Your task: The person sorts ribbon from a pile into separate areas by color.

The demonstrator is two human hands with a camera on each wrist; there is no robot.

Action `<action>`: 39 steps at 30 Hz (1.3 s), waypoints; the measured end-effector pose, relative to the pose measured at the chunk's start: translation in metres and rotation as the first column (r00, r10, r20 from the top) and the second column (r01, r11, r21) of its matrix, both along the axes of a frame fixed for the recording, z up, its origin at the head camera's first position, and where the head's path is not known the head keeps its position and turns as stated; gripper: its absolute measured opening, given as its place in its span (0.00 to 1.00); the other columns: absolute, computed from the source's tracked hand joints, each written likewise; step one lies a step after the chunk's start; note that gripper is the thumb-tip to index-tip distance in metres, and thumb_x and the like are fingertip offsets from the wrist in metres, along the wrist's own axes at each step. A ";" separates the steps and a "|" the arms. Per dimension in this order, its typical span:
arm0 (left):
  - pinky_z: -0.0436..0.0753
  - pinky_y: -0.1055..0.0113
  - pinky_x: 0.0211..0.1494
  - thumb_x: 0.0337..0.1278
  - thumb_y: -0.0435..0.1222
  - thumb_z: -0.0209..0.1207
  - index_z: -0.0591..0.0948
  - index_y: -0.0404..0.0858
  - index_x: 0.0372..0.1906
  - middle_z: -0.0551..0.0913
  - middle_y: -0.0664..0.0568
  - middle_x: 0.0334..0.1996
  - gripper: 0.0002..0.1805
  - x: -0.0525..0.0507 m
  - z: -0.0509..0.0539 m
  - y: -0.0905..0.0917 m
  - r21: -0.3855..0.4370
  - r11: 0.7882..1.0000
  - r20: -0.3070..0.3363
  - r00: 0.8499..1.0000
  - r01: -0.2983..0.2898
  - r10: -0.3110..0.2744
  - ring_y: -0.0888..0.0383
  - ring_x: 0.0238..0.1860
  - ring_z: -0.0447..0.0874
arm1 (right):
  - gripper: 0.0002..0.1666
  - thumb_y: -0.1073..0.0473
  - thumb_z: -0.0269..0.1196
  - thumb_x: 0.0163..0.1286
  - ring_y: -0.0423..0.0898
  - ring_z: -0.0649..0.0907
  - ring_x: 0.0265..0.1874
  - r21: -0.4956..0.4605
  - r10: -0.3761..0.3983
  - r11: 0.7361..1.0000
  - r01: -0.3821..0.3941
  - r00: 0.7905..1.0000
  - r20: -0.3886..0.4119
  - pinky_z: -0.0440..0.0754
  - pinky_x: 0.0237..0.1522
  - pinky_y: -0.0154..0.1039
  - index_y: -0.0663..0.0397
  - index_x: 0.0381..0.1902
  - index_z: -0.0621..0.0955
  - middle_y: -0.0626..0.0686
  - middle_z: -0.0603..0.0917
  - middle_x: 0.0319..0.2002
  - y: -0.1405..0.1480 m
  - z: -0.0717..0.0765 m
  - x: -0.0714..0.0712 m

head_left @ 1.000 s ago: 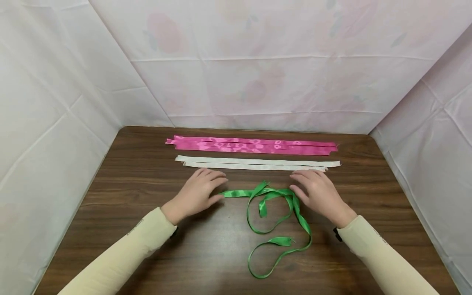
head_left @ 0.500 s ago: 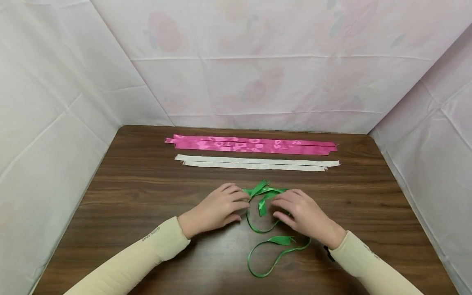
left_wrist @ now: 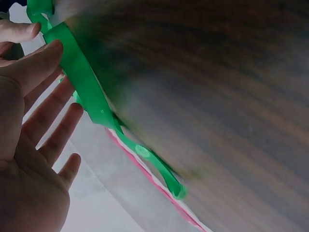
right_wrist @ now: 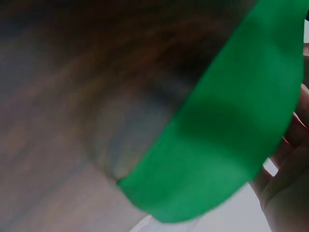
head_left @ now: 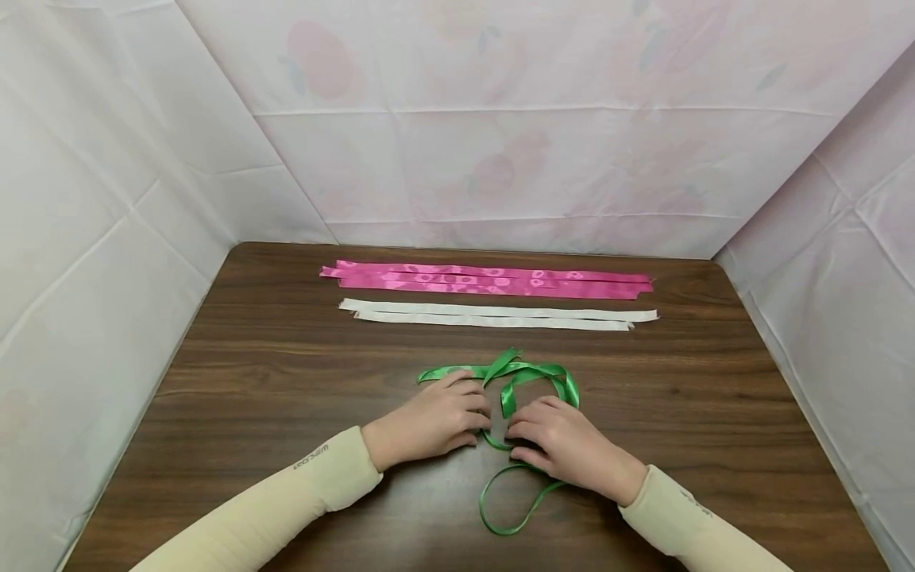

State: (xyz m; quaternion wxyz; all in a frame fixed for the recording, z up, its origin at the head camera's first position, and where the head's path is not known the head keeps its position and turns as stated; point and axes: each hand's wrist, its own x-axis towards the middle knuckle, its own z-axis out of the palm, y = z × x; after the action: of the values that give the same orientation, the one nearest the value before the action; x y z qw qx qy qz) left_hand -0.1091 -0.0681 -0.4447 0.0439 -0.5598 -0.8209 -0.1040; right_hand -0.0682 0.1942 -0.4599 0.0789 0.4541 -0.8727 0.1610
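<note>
A tangled green satin ribbon (head_left: 561,381) lies in loops on the wooden table. Over its left part, in the head view, is my left hand (head_left: 436,417), fingers loosely extended. The left wrist view shows its spread fingers beside the green ribbon (left_wrist: 87,77), the thumb tip at the ribbon's edge. My right hand (head_left: 572,446) is over the lower loops with fingers slightly bent, hiding part of them. In the right wrist view, green ribbon (right_wrist: 227,125) crosses close to the camera and partly covers the right hand (right_wrist: 289,188). Neither hand shows a clear grip.
Two white ribbon strips (head_left: 493,319) lie side by side beyond the green one. Several pink ribbon strips (head_left: 457,280) lie farther back, near the table's (head_left: 286,334) rear edge. Pale patterned cloth (head_left: 500,119) hangs behind and at both sides.
Both hands have come inward and nearer to me. The green ribbon's left end, first by the left fingertips, is now uncovered. The pink and white strips have stayed put.
</note>
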 end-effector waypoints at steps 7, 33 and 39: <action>0.72 0.54 0.75 0.61 0.44 0.71 0.90 0.51 0.43 0.88 0.63 0.43 0.07 0.002 -0.005 0.002 -0.020 1.000 -0.013 1.000 -0.019 0.019 0.58 0.54 0.82 | 0.09 0.51 0.77 0.61 0.38 0.85 0.43 0.037 -0.003 0.999 0.003 1.000 -0.024 0.81 0.54 0.41 0.43 0.38 0.88 0.40 0.86 0.41 -0.006 -0.003 0.002; 0.76 0.53 0.72 0.61 0.45 0.71 0.87 0.51 0.38 0.89 0.64 0.37 0.05 0.007 0.006 -0.013 0.062 0.992 -0.013 0.994 -0.107 0.108 0.62 0.46 0.85 | 0.08 0.59 0.77 0.60 0.33 0.85 0.33 -0.078 -0.057 0.995 0.062 0.996 0.065 0.86 0.45 0.41 0.45 0.34 0.87 0.38 0.88 0.32 0.003 0.034 -0.002; 0.77 0.52 0.70 0.59 0.43 0.73 0.88 0.50 0.38 0.89 0.64 0.35 0.06 0.004 0.011 -0.023 0.117 0.985 -0.036 0.991 -0.127 0.132 0.62 0.44 0.85 | 0.09 0.61 0.78 0.58 0.37 0.85 0.33 -0.106 -0.085 0.990 0.094 0.993 0.085 0.85 0.41 0.39 0.46 0.34 0.87 0.40 0.88 0.32 0.010 0.045 -0.006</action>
State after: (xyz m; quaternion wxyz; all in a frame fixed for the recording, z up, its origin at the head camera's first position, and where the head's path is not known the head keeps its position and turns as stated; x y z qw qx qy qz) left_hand -0.1050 -0.0912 -0.4334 0.1006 -0.5037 -0.8472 -0.1355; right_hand -0.0743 0.2042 -0.4145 0.0756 0.4026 -0.8845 0.2234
